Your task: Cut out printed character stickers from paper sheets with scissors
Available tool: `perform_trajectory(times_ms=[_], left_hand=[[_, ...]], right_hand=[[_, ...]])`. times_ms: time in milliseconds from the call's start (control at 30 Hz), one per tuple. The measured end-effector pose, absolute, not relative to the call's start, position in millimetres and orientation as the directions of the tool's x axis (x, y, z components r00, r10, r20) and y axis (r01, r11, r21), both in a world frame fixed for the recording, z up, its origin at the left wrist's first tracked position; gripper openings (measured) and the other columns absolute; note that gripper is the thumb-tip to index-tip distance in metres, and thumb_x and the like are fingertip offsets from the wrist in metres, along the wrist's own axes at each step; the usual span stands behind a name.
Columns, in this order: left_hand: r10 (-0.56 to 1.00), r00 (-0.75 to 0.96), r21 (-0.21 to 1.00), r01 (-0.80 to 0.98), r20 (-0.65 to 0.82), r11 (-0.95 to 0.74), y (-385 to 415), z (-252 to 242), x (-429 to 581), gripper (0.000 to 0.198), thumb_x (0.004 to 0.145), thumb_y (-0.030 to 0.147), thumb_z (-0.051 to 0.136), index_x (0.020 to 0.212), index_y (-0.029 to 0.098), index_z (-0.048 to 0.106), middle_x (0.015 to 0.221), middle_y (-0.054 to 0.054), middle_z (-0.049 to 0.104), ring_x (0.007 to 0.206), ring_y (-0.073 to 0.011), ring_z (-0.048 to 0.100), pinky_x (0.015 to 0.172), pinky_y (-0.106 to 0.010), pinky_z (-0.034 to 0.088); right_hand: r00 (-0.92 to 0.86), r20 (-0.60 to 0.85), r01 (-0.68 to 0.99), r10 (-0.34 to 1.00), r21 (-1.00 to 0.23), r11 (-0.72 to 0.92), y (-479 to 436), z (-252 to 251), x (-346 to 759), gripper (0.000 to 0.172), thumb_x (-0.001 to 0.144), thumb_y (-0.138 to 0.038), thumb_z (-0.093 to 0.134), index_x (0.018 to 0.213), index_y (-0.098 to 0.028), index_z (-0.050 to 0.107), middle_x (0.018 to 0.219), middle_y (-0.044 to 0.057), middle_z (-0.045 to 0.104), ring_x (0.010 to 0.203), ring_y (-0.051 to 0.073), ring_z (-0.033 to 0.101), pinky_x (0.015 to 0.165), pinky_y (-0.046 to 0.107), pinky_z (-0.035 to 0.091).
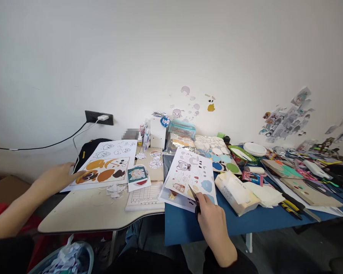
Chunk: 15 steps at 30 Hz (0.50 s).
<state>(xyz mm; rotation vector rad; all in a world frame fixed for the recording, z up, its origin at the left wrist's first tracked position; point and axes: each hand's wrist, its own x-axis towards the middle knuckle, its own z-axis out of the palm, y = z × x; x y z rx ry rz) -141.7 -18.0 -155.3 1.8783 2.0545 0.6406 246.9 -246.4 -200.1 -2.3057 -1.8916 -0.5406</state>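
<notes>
My right hand (213, 219) is closed around dark-handled scissors (193, 193), whose blades lie over a white sheet of printed figures (198, 161) on the blue table. Another printed sheet sticks out beneath it. At the left, my left hand (57, 177) reaches out with its fingers at the edge of a sheet with orange and brown shapes (104, 171); whether it grips the paper I cannot make out. A small card with a teal picture (137, 174) lies between the two hands, beside scraps of cut paper (116, 190).
A tissue pack (236, 192) lies right of my right hand. Farther right are knives (291, 205), cardboard and a white lid (254, 148). A bin of paper scraps (70, 258) stands below the left table. A cable hangs from the wall socket (98, 117).
</notes>
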Motion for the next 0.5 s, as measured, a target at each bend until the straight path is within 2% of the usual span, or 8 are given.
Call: perform_trajectory(times_ms=[33, 67, 100, 167, 233, 300, 400, 500], left_hand=[[0.990, -0.091, 0.498, 0.867, 0.107, 0.026, -34.4, -154.0, -127.8, 0.060, 0.066, 0.064, 0.050, 0.097, 0.014, 0.057, 0.109, -0.015, 0.065, 0.109, -0.0401, 0.053, 0.087, -0.042, 0.041], [0.990, -0.033, 0.513, 0.858, 0.137, -0.042, -54.0, -154.5, -109.5, 0.056, 0.075, 0.063, 0.041, 0.104, 0.018, 0.056, 0.112, -0.007, 0.065, 0.106, -0.0319, 0.057, 0.089, -0.038, 0.040], [0.986, 0.083, 0.600, 0.785, 0.145, -0.154, -75.5, -156.6, -87.1, 0.050, 0.079, 0.058, 0.040, 0.105, 0.018, 0.057, 0.109, -0.006, 0.066, 0.101, -0.0274, 0.060, 0.088, -0.035, 0.042], [0.921, 0.369, 0.739, 0.585, 0.125, -0.334, -117.7, -163.5, -34.5, 0.041, 0.081, 0.054, 0.043, 0.096, 0.020, 0.061, 0.098, -0.004, 0.071, 0.092, -0.0242, 0.064, 0.080, -0.031, 0.046], [0.840, 0.540, 0.824, 0.449, 0.057, -0.345, -147.0, -170.8, 18.0, 0.037, 0.080, 0.054, 0.049, 0.086, 0.021, 0.063, 0.090, -0.005, 0.072, 0.087, -0.0240, 0.066, 0.075, -0.029, 0.048], [0.857, 0.515, 0.870, 0.417, 0.014, -0.265, -155.7, -176.4, 58.6, 0.041, 0.079, 0.059, 0.048, 0.081, 0.020, 0.062, 0.088, -0.007, 0.072, 0.078, -0.0238, 0.068, 0.068, -0.029, 0.050], [0.914, 0.400, 0.858, 0.491, -0.071, -0.148, -138.5, -183.0, 89.0, 0.046, 0.077, 0.062, 0.046, 0.072, 0.018, 0.057, 0.074, -0.010, 0.072, 0.058, -0.0242, 0.068, 0.056, -0.031, 0.050], [0.923, 0.367, 0.842, 0.529, -0.113, -0.107, -116.8, -188.8, 94.0, 0.033, 0.079, 0.049, 0.049, 0.068, 0.018, 0.052, 0.069, -0.011, 0.072, 0.058, -0.0237, 0.069, 0.051, -0.028, 0.049]], right_hand=[[0.170, 0.344, 0.965, 0.923, 0.131, -0.226, -246.9, -200.5, 247.0, 0.047, 0.071, 0.007, 0.045, 0.109, -0.020, 0.055, 0.091, 0.004, 0.069, 0.051, 0.019, 0.062, 0.041, 0.027, 0.019], [0.179, 0.348, 0.965, 0.920, 0.121, -0.233, -247.6, -200.9, 246.8, 0.047, 0.071, 0.006, 0.046, 0.109, -0.020, 0.056, 0.092, 0.004, 0.069, 0.051, 0.019, 0.061, 0.041, 0.027, 0.019], [0.191, 0.353, 0.964, 0.916, 0.106, -0.242, -248.4, -201.4, 246.2, 0.046, 0.071, 0.005, 0.047, 0.109, -0.020, 0.056, 0.092, 0.004, 0.069, 0.051, 0.018, 0.061, 0.041, 0.027, 0.020], [0.230, 0.374, 0.960, 0.898, 0.062, -0.272, -250.2, -202.3, 243.5, 0.043, 0.072, 0.004, 0.049, 0.106, -0.020, 0.057, 0.093, 0.004, 0.070, 0.051, 0.018, 0.061, 0.041, 0.026, 0.021], [0.274, 0.404, 0.952, 0.873, 0.012, -0.305, -251.6, -202.7, 239.0, 0.040, 0.071, 0.003, 0.051, 0.103, -0.020, 0.058, 0.094, 0.004, 0.070, 0.052, 0.019, 0.061, 0.042, 0.026, 0.021], [0.292, 0.434, 0.948, 0.852, -0.015, -0.318, -252.4, -203.1, 233.4, 0.039, 0.070, 0.002, 0.052, 0.101, -0.021, 0.058, 0.095, 0.003, 0.070, 0.053, 0.019, 0.062, 0.042, 0.026, 0.022], [0.278, 0.458, 0.952, 0.844, -0.018, -0.304, -252.6, -204.9, 225.9, 0.038, 0.071, 0.003, 0.053, 0.100, -0.021, 0.058, 0.089, 0.003, 0.070, 0.051, 0.018, 0.062, 0.042, 0.027, 0.022], [0.263, 0.455, 0.960, 0.851, -0.031, -0.279, -253.3, -209.6, 222.0, 0.036, 0.074, 0.004, 0.051, 0.100, -0.021, 0.058, 0.082, 0.002, 0.069, 0.048, 0.018, 0.061, 0.042, 0.027, 0.020]])
